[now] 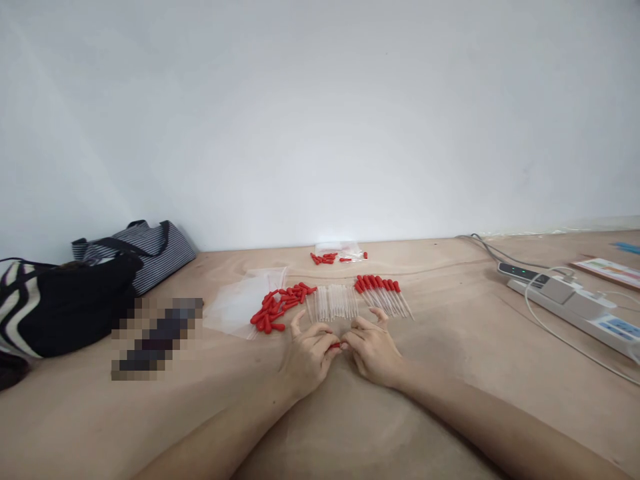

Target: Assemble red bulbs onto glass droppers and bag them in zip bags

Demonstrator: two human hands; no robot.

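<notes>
My left hand (313,350) pinches a red rubber dropper bulb (335,345) low over the table. Close against it, my right hand (373,350) is closed at the bulb's open end, on something too small to make out. Just beyond the hands lies a row of clear thin dropper tubes (337,302). To their left is a loose pile of red bulbs (273,310). On the right lie several droppers (383,293), each a red bulb fitted on a clear tube, side by side with bulbs pointing away.
Clear plastic bags (233,303) lie left of the pile. More red bulbs (324,258) sit by a small bag near the wall. A black bag (85,303), striped bag (150,250) and blurred dark object (160,337) are left. A power strip (565,300) with cables stands right.
</notes>
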